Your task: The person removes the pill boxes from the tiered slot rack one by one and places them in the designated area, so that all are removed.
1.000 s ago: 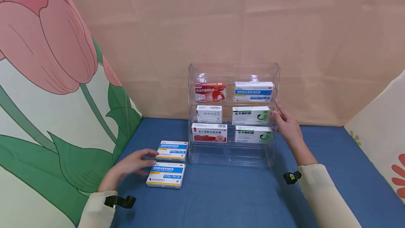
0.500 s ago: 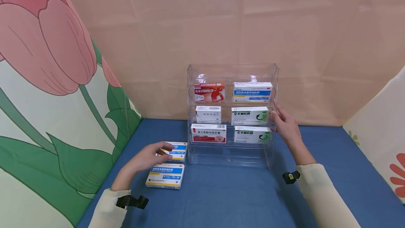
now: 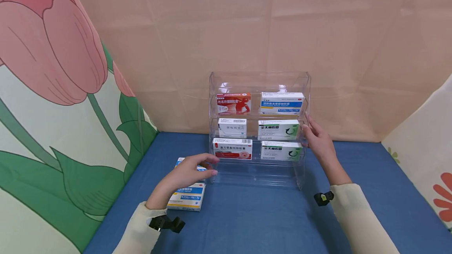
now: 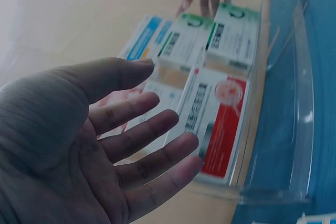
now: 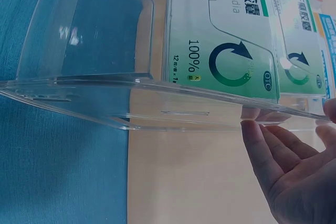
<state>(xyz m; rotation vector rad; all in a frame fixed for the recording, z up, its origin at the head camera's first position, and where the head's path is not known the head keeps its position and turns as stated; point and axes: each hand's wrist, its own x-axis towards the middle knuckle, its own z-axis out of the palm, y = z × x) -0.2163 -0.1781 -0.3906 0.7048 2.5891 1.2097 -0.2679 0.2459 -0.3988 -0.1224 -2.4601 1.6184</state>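
A clear stepped display rack (image 3: 254, 175) stands on the table and holds several medicine boxes in pairs. My left hand (image 3: 192, 171) hovers by its lower left side, fingers spread and loosely bent, holding nothing. Closest to those fingers in the left wrist view is the red-and-white medicine box (image 4: 223, 124). My right hand (image 3: 320, 140) grips the rack's right side; the right wrist view shows the thumb at the panel's edge and fingertips (image 5: 252, 129) against its outer face. Beneath my left arm, two blue-and-white medicine boxes (image 3: 187, 198) lie flat, partly hidden.
On the rack's upper tier are a red box (image 3: 234, 104) and a blue-and-white box (image 3: 281, 103). A small white box (image 3: 232, 128) and green-and-white boxes (image 3: 278, 129) sit lower. Blue cloth (image 3: 254, 222) covers the table; a beige backdrop (image 3: 261, 30) hangs behind.
My left hand has moved right, from beside the two flat boxes, across them, to the rack's lower left side. My right hand has stayed on the rack.
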